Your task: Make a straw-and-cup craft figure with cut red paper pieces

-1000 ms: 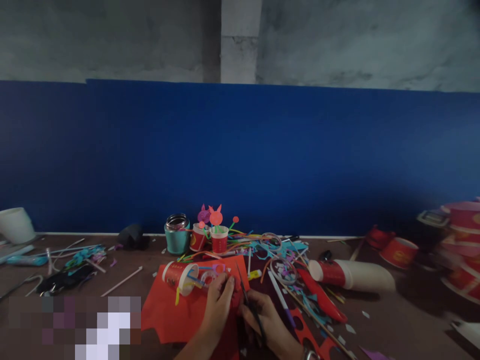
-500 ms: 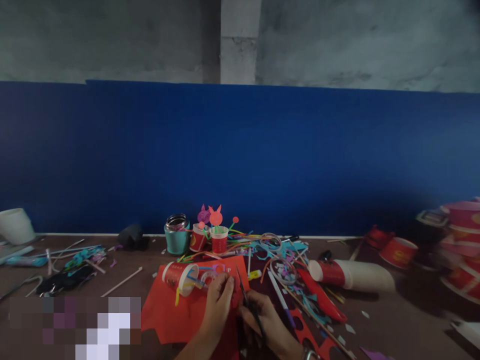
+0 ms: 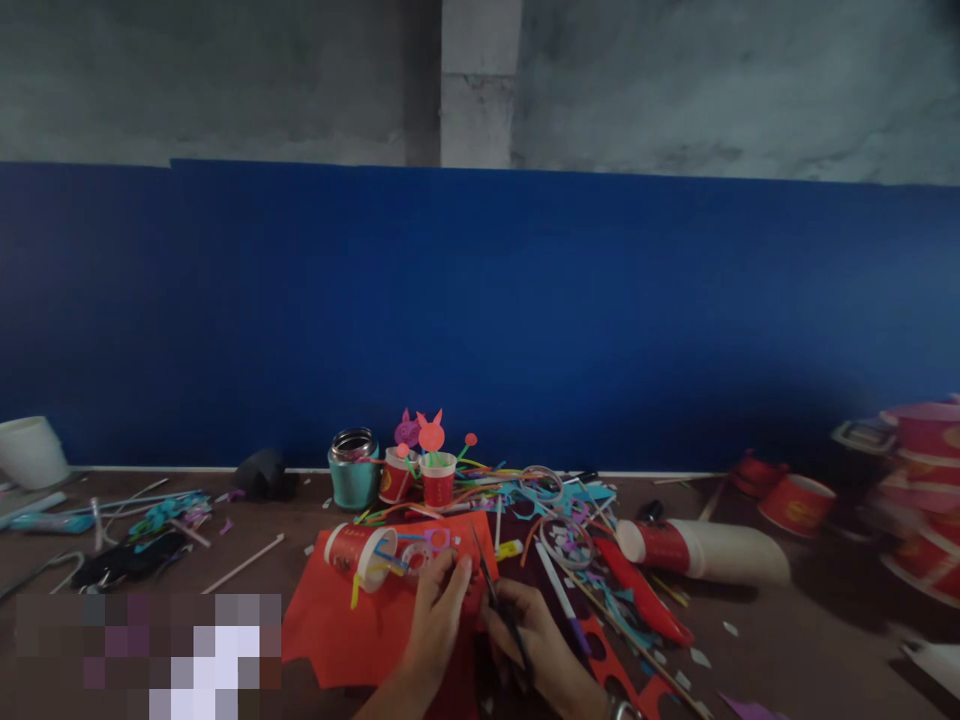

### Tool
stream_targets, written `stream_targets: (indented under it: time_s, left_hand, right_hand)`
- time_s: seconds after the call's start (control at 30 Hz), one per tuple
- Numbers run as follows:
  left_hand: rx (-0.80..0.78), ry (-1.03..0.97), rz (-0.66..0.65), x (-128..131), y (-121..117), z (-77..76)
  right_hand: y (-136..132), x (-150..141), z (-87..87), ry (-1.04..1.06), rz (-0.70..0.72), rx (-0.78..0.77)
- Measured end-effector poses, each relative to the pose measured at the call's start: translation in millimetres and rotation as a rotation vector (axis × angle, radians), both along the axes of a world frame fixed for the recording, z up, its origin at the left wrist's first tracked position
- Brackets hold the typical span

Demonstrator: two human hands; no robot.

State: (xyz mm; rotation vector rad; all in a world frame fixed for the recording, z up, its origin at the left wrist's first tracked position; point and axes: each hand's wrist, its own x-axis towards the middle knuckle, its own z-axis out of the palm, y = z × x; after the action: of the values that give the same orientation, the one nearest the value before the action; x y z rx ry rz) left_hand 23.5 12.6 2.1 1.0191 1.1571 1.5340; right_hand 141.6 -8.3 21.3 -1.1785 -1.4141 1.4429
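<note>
My left hand (image 3: 437, 618) pinches a small piece of red paper (image 3: 472, 597) above a large red sheet (image 3: 341, 625) on the brown table. My right hand (image 3: 536, 645) is closed round the handles of dark scissors (image 3: 496, 604), whose blades point up and away beside the left fingertips. A red paper cup (image 3: 358, 552) lies on its side on the sheet, just beyond my left hand, with coloured strips and rings next to it.
A teal jar (image 3: 354, 468) and two decorated red cups (image 3: 437, 478) stand by the blue wall. A stack of cups (image 3: 697, 549) lies at right, with more red cups (image 3: 926, 470) at far right. Straws, sticks and paper scraps litter the table (image 3: 795, 640). A white cup (image 3: 31, 450) is at far left.
Almost nothing differs: my left fingers have shifted very slightly on the red paper, and the scissors stay in the same place.
</note>
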Motion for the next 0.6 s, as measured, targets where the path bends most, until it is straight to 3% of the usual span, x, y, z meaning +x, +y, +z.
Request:
stream_targets:
  time_s: [0.33,0.6]
  left_hand:
    - [0.120,0.101,-0.115,-0.9,0.2,9.8]
    - [0.026,0.003,-0.088,2.6,-1.3,10.3]
  right_hand:
    - [-0.1,3.0,-7.5,0.051,0.059,-0.017]
    - [0.3,3.4,-7.4,0.071,0.076,0.005]
